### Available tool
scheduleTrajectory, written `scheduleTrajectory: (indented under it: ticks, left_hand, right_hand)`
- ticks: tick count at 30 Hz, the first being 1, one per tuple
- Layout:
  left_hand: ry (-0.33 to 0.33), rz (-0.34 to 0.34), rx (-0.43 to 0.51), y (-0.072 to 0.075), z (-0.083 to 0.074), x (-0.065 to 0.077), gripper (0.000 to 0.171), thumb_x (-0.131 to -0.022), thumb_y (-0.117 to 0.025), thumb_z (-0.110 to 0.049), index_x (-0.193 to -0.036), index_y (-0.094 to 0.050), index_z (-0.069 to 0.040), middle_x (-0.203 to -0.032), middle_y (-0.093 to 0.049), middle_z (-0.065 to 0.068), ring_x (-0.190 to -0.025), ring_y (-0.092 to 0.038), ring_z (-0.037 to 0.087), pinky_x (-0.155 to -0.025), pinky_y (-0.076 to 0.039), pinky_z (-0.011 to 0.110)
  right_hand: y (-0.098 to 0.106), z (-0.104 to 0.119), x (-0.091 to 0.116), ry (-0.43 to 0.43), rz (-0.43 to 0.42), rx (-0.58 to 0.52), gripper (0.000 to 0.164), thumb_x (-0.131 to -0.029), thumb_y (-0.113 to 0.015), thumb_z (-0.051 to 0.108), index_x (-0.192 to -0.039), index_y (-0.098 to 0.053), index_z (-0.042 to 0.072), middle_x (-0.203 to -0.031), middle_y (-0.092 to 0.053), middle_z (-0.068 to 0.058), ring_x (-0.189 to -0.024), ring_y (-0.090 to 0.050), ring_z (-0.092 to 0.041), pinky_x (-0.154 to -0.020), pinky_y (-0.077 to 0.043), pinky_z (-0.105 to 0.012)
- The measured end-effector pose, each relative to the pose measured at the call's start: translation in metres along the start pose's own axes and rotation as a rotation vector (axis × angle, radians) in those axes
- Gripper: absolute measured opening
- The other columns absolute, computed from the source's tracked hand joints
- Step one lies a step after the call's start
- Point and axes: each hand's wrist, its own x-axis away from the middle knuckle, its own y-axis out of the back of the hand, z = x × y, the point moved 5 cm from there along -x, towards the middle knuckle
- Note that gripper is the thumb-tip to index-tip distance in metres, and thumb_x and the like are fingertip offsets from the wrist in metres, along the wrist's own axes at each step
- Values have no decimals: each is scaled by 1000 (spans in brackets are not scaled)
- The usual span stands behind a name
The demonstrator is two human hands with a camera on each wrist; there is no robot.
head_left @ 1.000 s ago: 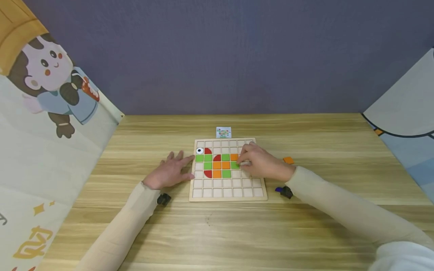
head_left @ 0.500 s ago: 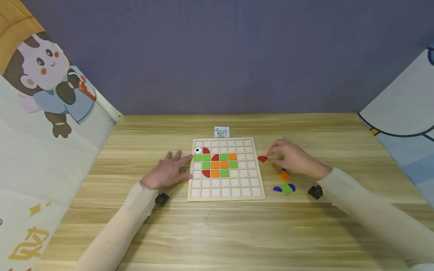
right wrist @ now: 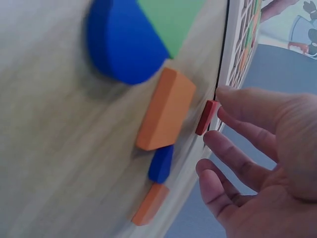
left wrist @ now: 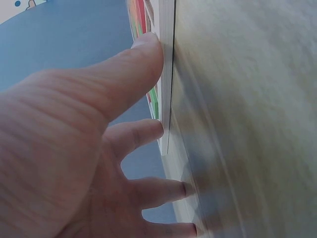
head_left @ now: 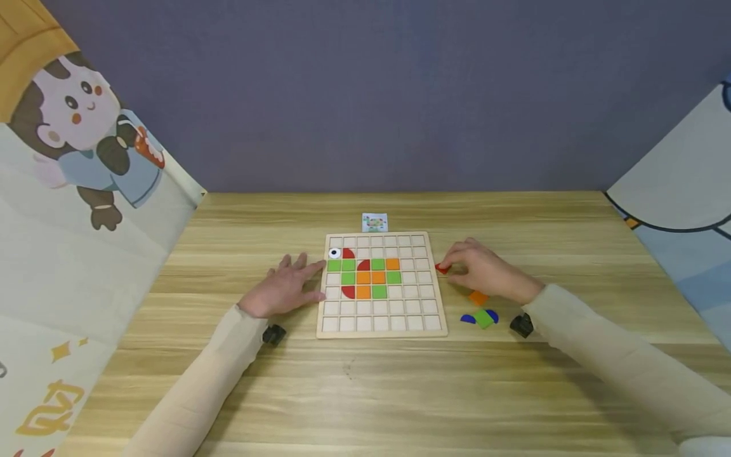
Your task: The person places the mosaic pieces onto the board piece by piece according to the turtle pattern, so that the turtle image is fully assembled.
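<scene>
From where I stand, the small red piece (right wrist: 205, 119) is just beside the right edge of the wooden board (head_left: 382, 334); whether it rests fully on the worktop (head_left: 365, 406) I can't tell. It looks like thin painted wood: light, stiff, perhaps a little slippery, hard to break. I'd take it by its thin side edges, leaving the broad face free. The right hand (head_left: 485, 270) has about that: thumb and forefinger nearly together in a narrow grip, pinching one corner, how firmly I can't say. Nearer the person lie an orange piece (head_left: 478, 297) and a green piece (head_left: 483, 318) touching a blue piece (right wrist: 124, 39), all seemingly just as rigid. Across the board, the left hand (head_left: 281, 289) spreads its fingers, holding nothing, thumb and forefinger touching the left edge.
</scene>
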Motion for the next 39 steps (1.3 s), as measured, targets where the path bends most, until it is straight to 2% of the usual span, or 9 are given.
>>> scheduleTrajectory:
  ticks: [8, 11, 15, 18, 21, 29, 33, 36, 39]
  left_hand:
    - [0, -8, 11, 0, 0, 0, 73, -92, -53, -50, -151, -25, -17, -150, -12, 29, -131, -12, 58, -94, -21, 73]
    - [1, -6, 13, 0, 0, -1, 73, -92, -53, -50, -151, -26, -18, -151, -12, 28, -131, -12, 57, -94, -21, 73]
    - [3, -2, 11, 0, 0, -1, 73, -92, -53, -51, -151, -25, -18, -151, -12, 28, -131, -12, 57, -94, -21, 73]
    - [3, -3, 10, 0, 1, -1, 73, -92, -53, -51, -151, -25, -18, -150, -12, 29, -131, -12, 58, -94, -21, 74]
    - [2, -6, 15, 0, 1, -1, 73, -92, -53, -50, -151, -25, -18, -150, -12, 29, -131, -12, 58, -94, -21, 74]
    - [0, -7, 9, 1, 0, -1, 73, -92, -53, -50, -151, -25, -18, -150, -12, 29, -131, -12, 58, -94, -21, 74]
    - [-3, -5, 8, 0, 0, -1, 73, -92, -53, -50, -151, -25, -17, -150, -12, 28, -131, -12, 58, -94, -21, 73]
    - [-3, -5, 4, 0, 0, -1, 73, -92, -53, -50, -151, -25, -18, -151, -12, 28, -131, -12, 58, -94, -21, 73]
    - [-1, -7, 3, 0, 0, -1, 73, -92, -53, -51, -151, -25, -18, -150, -12, 28, -131, -13, 58, -94, -21, 73]
  right_hand:
    - [2, -1, 10, 29, -3, 4, 19, -77, -79, 10, -96, -74, 13, -98, -63, 3, -94, -53, -20, -98, -35, -49]
    - [5, -3, 21, 45, 9, -12, 18, -76, -79, 9, -92, -75, 16, -97, -63, 7, -91, -50, -17, -85, -43, -42]
    - [7, -8, 38, 42, 92, -32, 22, -75, -80, 7, -91, -75, 20, -97, -62, 11, -89, -45, -15, -77, -43, -35]
    - [7, -12, 47, 49, 146, -24, 29, -74, -80, 5, -97, -75, 21, -105, -61, 8, -92, -42, -14, -78, -42, -36]
    - [6, -13, 51, 60, 150, -8, 34, -74, -79, 2, -103, -75, 19, -109, -60, 4, -94, -40, -15, -79, -43, -37]
    - [2, -10, 40, -9, 50, 33, 28, -77, -79, 10, -105, -74, 10, -91, -61, 10, -82, -45, -13, -68, -44, -29]
    - [1, -2, 30, -49, -9, 2, 15, -76, -80, 17, -91, -74, 17, -82, -60, 12, -77, -48, -12, -65, -44, -28]
    - [0, 12, 18, 6, -51, -20, 9, -76, -80, 18, -82, -74, 21, -81, -60, 15, -79, -50, -9, -69, -46, -29]
    - [-4, 32, 4, 102, -48, -40, 8, -77, -80, 18, -84, -76, 20, -82, -61, 16, -80, -51, -9, -72, -46, -30]
